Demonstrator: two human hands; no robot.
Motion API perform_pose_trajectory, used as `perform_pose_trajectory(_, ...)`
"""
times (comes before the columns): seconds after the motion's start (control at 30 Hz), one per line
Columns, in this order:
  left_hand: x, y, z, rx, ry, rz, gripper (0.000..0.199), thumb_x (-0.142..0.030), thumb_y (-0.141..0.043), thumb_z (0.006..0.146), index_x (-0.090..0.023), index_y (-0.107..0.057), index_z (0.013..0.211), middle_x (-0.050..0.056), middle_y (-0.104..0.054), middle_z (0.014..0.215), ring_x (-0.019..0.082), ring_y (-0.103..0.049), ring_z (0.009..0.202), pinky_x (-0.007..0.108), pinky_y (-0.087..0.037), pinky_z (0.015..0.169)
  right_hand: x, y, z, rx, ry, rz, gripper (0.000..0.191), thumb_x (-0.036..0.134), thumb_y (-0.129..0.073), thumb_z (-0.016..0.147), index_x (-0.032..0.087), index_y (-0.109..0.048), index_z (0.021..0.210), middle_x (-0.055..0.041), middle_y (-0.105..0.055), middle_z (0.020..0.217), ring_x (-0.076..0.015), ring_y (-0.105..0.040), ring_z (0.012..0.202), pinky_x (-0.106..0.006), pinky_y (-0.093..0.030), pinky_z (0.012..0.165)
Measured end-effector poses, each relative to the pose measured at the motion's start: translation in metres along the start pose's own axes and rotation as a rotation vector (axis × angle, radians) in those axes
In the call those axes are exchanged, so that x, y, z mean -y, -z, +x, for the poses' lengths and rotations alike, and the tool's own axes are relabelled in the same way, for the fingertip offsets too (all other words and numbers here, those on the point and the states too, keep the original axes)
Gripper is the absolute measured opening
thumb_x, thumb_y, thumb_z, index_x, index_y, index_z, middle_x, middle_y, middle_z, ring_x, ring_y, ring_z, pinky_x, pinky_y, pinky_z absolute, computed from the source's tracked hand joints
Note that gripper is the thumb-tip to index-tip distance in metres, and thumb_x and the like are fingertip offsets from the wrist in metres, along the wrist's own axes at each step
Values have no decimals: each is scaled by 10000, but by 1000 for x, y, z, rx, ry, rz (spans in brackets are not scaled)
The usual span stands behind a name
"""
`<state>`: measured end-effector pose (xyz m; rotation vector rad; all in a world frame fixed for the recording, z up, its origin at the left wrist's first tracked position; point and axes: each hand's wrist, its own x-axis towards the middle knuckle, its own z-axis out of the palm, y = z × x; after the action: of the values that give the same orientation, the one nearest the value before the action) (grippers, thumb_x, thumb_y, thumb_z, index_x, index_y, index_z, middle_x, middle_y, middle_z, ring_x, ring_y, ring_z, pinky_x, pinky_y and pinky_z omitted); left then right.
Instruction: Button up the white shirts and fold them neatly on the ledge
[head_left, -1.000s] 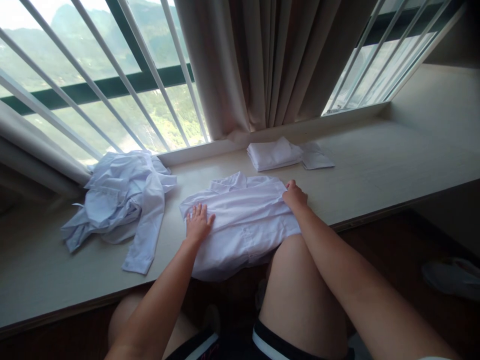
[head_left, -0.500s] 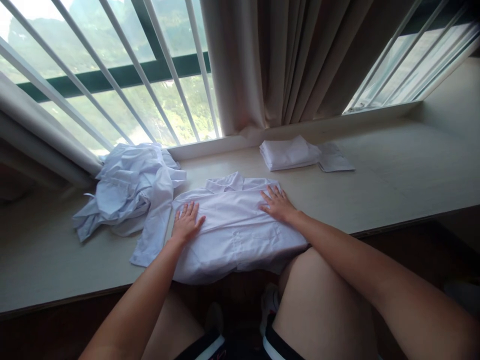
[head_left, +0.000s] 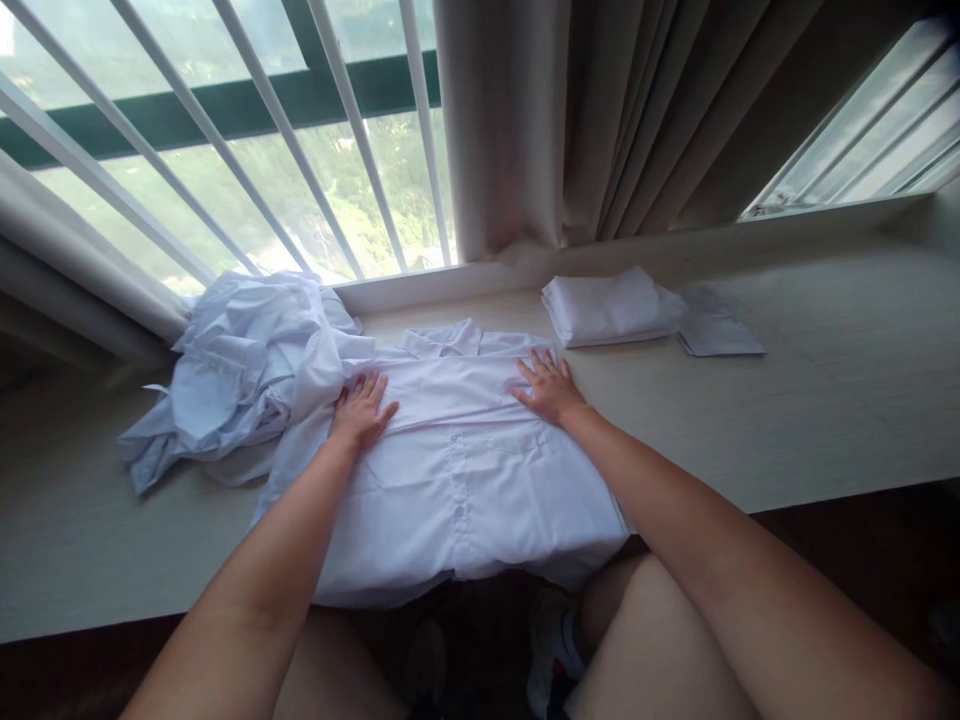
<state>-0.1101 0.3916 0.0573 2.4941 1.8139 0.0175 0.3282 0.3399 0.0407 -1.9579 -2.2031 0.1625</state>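
A white button-up shirt (head_left: 450, 490) lies spread on the ledge, its collar toward the window and its lower part hanging over the front edge. My left hand (head_left: 362, 410) rests flat on the shirt's left side, fingers spread. On the right side, just below the collar, my right hand (head_left: 550, 388) presses down with its fingers apart. A fold of cloth runs across the shirt between both hands. Left of the shirt, and touching it, is a crumpled heap of white clothes (head_left: 247, 360).
Behind and to the right lie a folded white cloth (head_left: 615, 308) and a thin flat white piece (head_left: 720, 322) beside it. The pale ledge (head_left: 840, 400) runs under a barred window (head_left: 322, 190) and grey curtains (head_left: 502, 130). My legs are below the ledge's front edge.
Both hands have shifted slightly away from me along the shirt. More of its buttoned front now shows below them. The camera view has tilted down a little.
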Motion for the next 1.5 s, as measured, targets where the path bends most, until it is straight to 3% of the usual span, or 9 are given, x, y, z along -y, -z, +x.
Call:
perform_pose_trajectory(0.23,-7,8,-15,-164,-60,-80,576,-450,-318,1069,-189,-457,1563,107,-382,1672,268,-304,1563,492,-193,1274,8,16,-17,-174,194,-26,519,551,-440,1026,215,-659,1356,-105,-478,1609,-331,-362,1525,-604,-77,1280)
perform_pose_trajectory(0.33,-15,13,-36,-223,-78,-62,544,-447,-315,1067,-234,-510,1527,76,-428,1649,242,-308,1566,468,-183,1290,10,22,-30,-160,306,-63,489,550,-498,1007,202,-672,1302,-124,-566,1529,-312,-441,1466,-562,-114,1277)
perform_pose_trajectory(0.57,-18,16,-79,6,65,-37,671,-610,-358,1024,-328,-330,1632,61,-240,1730,363,-161,1605,703,-156,1231,7,43,-56,-98,322,-174,305,242,-453,1014,152,-700,1169,-163,-714,1277,-286,-628,1200,-474,-331,1143)
perform_pose_trajectory(0.83,-15,10,-91,23,37,-42,689,-622,-353,1019,-348,-282,1647,48,-189,1745,357,-121,1614,674,-183,1233,15,37,-95,-66,281,-208,386,226,-426,1004,162,-657,1307,-143,-585,1501,-314,-461,1449,-534,-220,1253)
perform_pose_trajectory(0.97,-17,11,-95,15,37,-12,649,-618,-319,1029,-412,-258,1641,39,-156,1753,370,-87,1617,695,-167,1221,15,19,-106,47,96,-103,617,527,-387,1043,249,-402,1593,-106,-313,1702,-325,-241,1588,-575,-213,1262)
perform_pose_trajectory(1.1,-24,10,-98,30,55,10,640,-626,-282,1033,-425,-247,1640,47,-139,1756,374,-76,1617,703,-137,1221,6,14,-101,129,66,-53,701,666,-287,1028,356,-240,1655,-71,-96,1759,-311,-65,1627,-607,-130,1274)
perform_pose_trajectory(1.23,-45,9,-98,36,91,12,666,-643,-279,1026,-405,-239,1647,68,-145,1753,387,-64,1616,732,-121,1207,-14,15,-80,138,52,-50,699,681,-262,1021,399,-192,1656,-40,-72,1762,-297,-36,1630,-651,-26,1265)
perform_pose_trajectory(1.4,-68,24,-73,-145,56,81,625,-581,-291,1046,-326,-397,1607,94,-246,1728,343,-132,1613,682,-54,1249,-36,15,-59,130,116,-51,688,669,-296,1024,403,-204,1651,-45,-95,1760,-302,-68,1627,-646,-53,1266)
perform_pose_trajectory(1.5,-46,41,-37,-252,30,82,585,-514,-316,1058,-326,-393,1607,56,-236,1734,316,-83,1622,662,-5,1262,-40,14,-57,98,144,-63,676,649,-309,1033,395,-210,1652,-62,-109,1758,-312,-87,1624,-649,-90,1263)
